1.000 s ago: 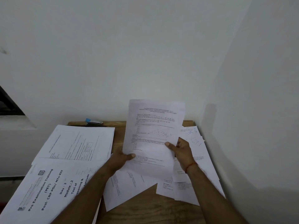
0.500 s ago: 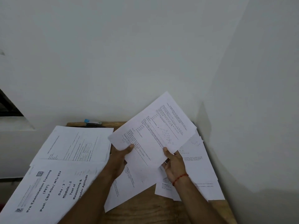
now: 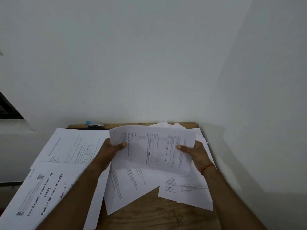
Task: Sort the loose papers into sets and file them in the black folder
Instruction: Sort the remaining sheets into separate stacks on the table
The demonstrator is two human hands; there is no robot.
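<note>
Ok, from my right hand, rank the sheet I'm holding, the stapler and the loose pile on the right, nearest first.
1. The held sheet, gripped by the right hand.
2. The loose pile, just beneath it, right side.
3. The stapler, far back left.

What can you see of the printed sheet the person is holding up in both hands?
The printed sheet is thin white paper with small black text and a faint diagram near its middle; the print is too blurred to read. It is turned sideways, so the lines run up and down, and it bows slightly. The left hand grips its left edge and the right hand its right edge, thumbs on the front. It is held above loose papers on the wooden table.
</note>
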